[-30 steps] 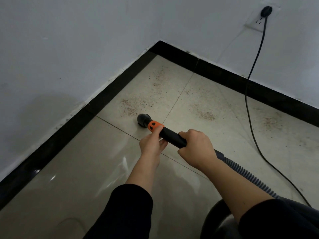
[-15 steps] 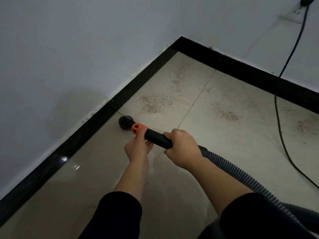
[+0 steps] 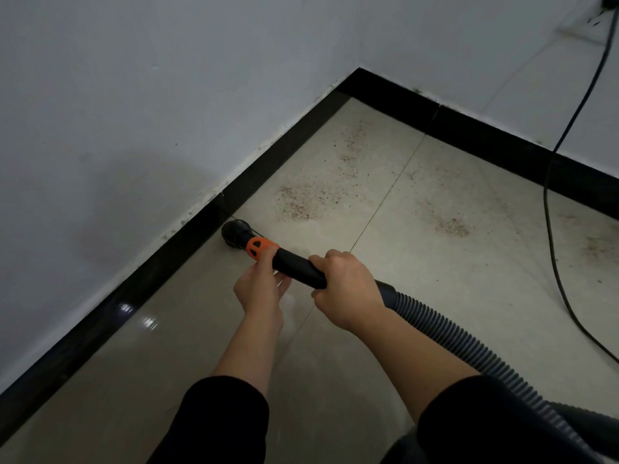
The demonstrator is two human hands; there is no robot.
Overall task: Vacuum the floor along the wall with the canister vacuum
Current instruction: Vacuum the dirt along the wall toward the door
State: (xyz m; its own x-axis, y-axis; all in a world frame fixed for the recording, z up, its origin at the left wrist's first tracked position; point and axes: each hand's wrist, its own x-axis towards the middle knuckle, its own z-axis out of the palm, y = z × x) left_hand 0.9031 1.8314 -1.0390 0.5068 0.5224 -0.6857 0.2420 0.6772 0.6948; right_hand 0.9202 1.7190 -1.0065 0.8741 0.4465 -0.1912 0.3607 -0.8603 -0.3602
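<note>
The vacuum's black wand (image 3: 298, 264) ends in a round nozzle (image 3: 234, 232) with an orange collar (image 3: 259, 246). The nozzle sits on the beige tile right against the black baseboard (image 3: 187, 242) of the left wall. My left hand (image 3: 259, 284) holds the wand from below just behind the orange collar, thumb on the collar. My right hand (image 3: 346, 289) grips the wand further back, where the ribbed grey hose (image 3: 452, 339) begins. The hose runs to the lower right corner, where the canister is mostly hidden behind my sleeve. Reddish dirt patches (image 3: 301, 199) lie on the tile beyond the nozzle.
A black power cord (image 3: 549, 202) hangs from a wall socket (image 3: 603, 15) at the top right and trails across the floor on the right. More dirt (image 3: 449, 224) lies toward the back wall. Black baseboard (image 3: 469, 125) also lines the back wall.
The nozzle has moved left across the tile from beside the dirt patch to the baseboard of the left wall. Both hands kept their hold on the wand.
</note>
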